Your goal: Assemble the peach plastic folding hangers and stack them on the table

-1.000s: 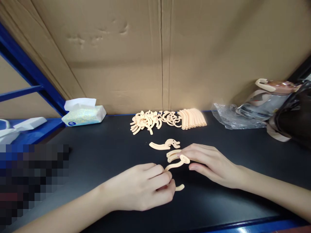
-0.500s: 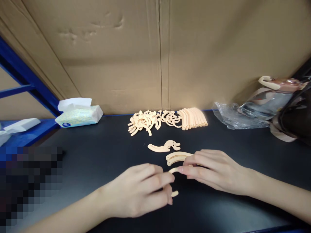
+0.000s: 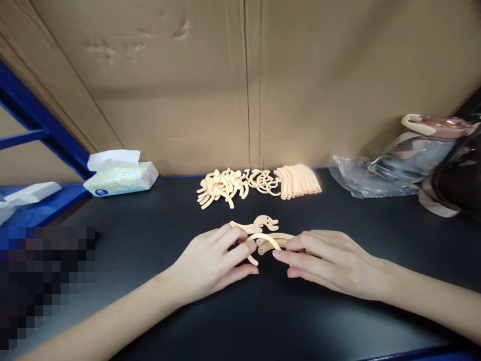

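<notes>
My left hand (image 3: 214, 263) and my right hand (image 3: 330, 260) meet over the middle of the black table (image 3: 150, 235). Between their fingertips they pinch a thin, curved, cream-coloured piece (image 3: 263, 240), arched up off the surface. Just beyond the fingers lie a flat animal-shaped cream piece (image 3: 259, 223) and two curved cream strips (image 3: 280, 237), partly hidden by my right fingers. Further back sits a loose pile of curved cream pieces (image 3: 225, 186) beside a neat row of cream strips (image 3: 298, 181).
A tissue pack (image 3: 120, 174) lies at the back left by a blue metal frame (image 3: 41, 120). A crumpled clear plastic bag (image 3: 366, 180) and a bottle with a cream handle (image 3: 421, 145) sit at the back right. Cardboard (image 3: 244, 75) walls the rear.
Both hands have moved away from me toward the flat pieces. The curved piece has risen with them and now arches between the fingertips, close to the strips.
</notes>
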The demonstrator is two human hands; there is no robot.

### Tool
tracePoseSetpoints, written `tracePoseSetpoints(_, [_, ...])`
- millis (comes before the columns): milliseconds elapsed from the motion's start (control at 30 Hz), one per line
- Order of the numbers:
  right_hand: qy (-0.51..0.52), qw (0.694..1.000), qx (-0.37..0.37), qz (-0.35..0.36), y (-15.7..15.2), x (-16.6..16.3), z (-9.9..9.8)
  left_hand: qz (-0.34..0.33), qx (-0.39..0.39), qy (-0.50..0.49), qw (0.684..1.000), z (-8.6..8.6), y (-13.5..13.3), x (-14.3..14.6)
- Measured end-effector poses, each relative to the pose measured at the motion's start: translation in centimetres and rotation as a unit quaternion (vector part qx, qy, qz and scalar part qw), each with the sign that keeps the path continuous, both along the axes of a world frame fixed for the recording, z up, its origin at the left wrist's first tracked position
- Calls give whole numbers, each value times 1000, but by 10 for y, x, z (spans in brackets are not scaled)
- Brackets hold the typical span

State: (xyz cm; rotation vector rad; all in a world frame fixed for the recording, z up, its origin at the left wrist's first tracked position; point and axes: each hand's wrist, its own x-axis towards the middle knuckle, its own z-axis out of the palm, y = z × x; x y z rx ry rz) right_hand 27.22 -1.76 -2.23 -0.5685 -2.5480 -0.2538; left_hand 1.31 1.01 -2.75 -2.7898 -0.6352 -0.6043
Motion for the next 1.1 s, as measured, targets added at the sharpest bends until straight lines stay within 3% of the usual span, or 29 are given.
tracePoseSetpoints(267, [15, 999, -48, 21, -2, -6, -2, 2, -119, -58, 991, -1, -4, 2])
tracePoseSetpoints(533, [-5, 996, -87, -3, 3, -4, -3, -24, -223, -97, 970, -2, -5, -1])
tracePoseSetpoints(833, [0, 996, -94, 9, 5, -4, -5, -35, -239, -108, 964, -4, -13, 4])
tracePoseSetpoints(1000, [47, 993, -89, -57, 10, 3, -4, 7, -249, -191, 949, -10, -12, 3])
tracePoseSetpoints(1100, [97, 986, -104, -91, 17, 8, -4, 42, -183, -123, 975, -9, -12, 6])
